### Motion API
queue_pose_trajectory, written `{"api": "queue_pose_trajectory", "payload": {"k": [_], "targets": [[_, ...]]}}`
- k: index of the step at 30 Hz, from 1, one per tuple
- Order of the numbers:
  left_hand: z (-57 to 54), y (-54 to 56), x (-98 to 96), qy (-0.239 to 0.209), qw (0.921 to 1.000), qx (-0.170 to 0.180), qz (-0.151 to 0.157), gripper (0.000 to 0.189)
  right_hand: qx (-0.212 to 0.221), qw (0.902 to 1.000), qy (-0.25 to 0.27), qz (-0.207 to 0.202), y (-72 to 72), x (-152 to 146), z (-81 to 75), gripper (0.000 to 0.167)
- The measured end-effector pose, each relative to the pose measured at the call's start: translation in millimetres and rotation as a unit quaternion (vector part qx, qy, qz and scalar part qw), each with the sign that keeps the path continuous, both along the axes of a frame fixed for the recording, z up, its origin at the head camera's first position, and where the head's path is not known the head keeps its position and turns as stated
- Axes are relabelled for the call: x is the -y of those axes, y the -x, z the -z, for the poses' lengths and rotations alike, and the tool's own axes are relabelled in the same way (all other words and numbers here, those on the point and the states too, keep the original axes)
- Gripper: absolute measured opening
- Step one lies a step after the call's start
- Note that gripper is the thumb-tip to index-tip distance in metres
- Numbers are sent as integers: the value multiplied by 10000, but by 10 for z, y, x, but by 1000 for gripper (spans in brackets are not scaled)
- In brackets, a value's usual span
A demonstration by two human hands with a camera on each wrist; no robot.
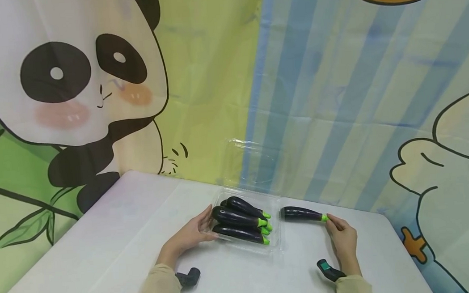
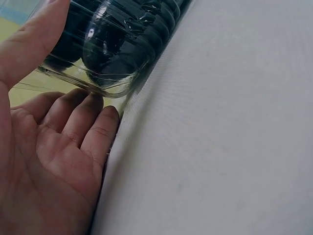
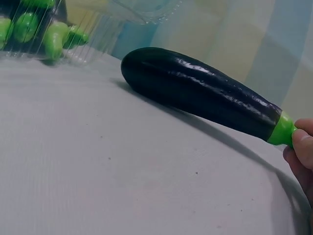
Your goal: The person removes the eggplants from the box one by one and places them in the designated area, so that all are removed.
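Note:
A transparent hinged plastic box [image 1: 275,240] stands on the table with its lid [image 1: 255,161] raised behind it. Several dark purple eggplants [image 1: 239,217] with green stems lie inside, their stems toward the right. My left hand [image 1: 195,231] touches the box's left end with fingers and thumb spread, as the left wrist view [image 2: 58,147] also shows. To the right of the box, my right hand [image 1: 343,238] pinches one eggplant [image 3: 200,93] by its green stem end. That eggplant's thick end points to the box and looks close to the tabletop.
A white table [image 1: 104,257] carries everything. Behind it hangs a printed curtain with a panda [image 1: 68,71] and blue stripes, close to the back edge. Dark wrist-worn pieces [image 1: 189,278] stick out beside both forearms.

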State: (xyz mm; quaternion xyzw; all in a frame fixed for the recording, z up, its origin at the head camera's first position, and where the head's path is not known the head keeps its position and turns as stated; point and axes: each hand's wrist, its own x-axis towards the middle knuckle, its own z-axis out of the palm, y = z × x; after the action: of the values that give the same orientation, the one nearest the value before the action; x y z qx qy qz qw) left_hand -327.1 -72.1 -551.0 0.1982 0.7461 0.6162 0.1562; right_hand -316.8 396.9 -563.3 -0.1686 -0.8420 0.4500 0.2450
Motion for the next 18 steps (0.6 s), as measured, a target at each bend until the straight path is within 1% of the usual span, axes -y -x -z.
{"api": "queue_pose_trajectory", "payload": {"k": [4,9,14,18], "targets": [[-13,5,-7,-3,10000,33,-44,107,98,9999,-88,104,-9,25,-11,31],[-23,6,-8,-83,9999,78,6,107,162,9996,-66,199,0,30,-28,30],[-4,4,3,-81,9998,161,-7,107,227,9995,-26,217,8,27,-7,30],[12,14,-4,-100,9999,125,11,107,159,9996,-96,222,34,14,12,28]]}}
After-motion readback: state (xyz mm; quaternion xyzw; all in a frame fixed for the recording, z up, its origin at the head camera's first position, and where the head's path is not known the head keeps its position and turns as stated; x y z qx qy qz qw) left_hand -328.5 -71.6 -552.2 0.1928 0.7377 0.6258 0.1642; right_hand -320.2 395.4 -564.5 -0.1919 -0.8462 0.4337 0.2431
